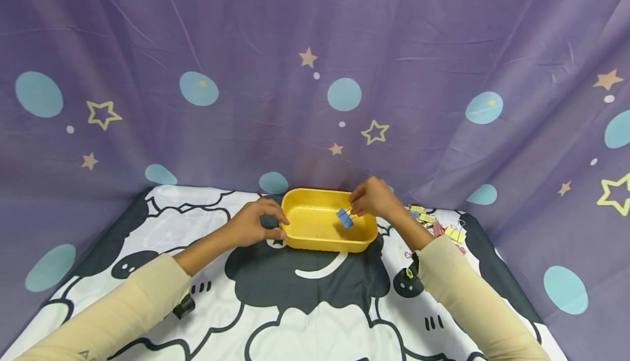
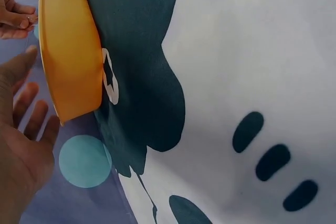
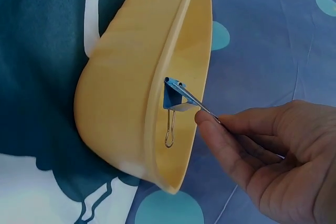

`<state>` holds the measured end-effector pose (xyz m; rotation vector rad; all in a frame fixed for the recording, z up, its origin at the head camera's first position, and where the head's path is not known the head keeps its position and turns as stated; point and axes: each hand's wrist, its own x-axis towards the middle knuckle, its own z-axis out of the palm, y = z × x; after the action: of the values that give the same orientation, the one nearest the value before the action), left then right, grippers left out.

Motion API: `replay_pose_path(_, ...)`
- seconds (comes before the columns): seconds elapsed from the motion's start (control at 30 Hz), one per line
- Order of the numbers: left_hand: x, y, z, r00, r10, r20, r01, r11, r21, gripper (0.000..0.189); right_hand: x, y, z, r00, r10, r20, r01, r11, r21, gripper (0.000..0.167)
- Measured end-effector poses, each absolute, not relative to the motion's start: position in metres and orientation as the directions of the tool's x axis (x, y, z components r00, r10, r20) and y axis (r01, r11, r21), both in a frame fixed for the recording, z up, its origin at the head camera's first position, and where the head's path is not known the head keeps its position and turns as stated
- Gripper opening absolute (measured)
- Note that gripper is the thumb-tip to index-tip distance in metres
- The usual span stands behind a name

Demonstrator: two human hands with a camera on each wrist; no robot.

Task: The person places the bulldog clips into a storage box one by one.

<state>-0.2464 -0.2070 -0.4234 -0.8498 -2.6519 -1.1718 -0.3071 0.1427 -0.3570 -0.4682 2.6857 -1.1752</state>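
Observation:
A blue binder clip (image 1: 345,217) hangs over the yellow tray (image 1: 315,246); my right hand (image 1: 375,197) pinches it by one wire handle. In the right wrist view, the blue binder clip (image 3: 176,98) dangles at the tray's mouth with its other handle pointing down, and thumb and fingertips of the right hand (image 3: 268,150) hold the wire. My left hand (image 1: 256,223) is at the tray's left end, fingers extended at the rim. The left wrist view shows the left hand (image 2: 26,140) with fingers spread beside the yellow tray (image 2: 73,51).
To the right of the tray lies a loose pile of binder clips (image 1: 455,234), yellow, red and other colours, partly behind the right forearm. A black-and-white cartoon cloth (image 1: 315,328) covers the table. Behind it hangs a purple curtain (image 1: 256,104).

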Motion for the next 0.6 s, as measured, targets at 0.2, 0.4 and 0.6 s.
replay_pose_path(0.2, -0.249, -0.204, -0.426, -0.780, 0.541, 0.315, 0.598, 0.494, 0.631, 0.022, -0.306, 0.133, -0.364, -0.927, -0.372, -0.042, -0.216, 0.624, -0.750, 0.022)
replay_pose_path(0.4, -0.252, -0.203, -0.425, -0.730, 0.607, 0.314, 0.658, 0.501, 0.562, 0.024, -0.305, 0.122, -0.370, -0.918, -0.392, -0.049, -0.222, 0.615, -0.757, 0.021)
replay_pose_path(0.6, -0.254, -0.205, -0.425, -0.672, 0.666, 0.324, 0.714, 0.468, 0.521, 0.023, -0.305, 0.110, -0.374, -0.917, -0.396, -0.040, -0.227, 0.604, -0.764, 0.020)
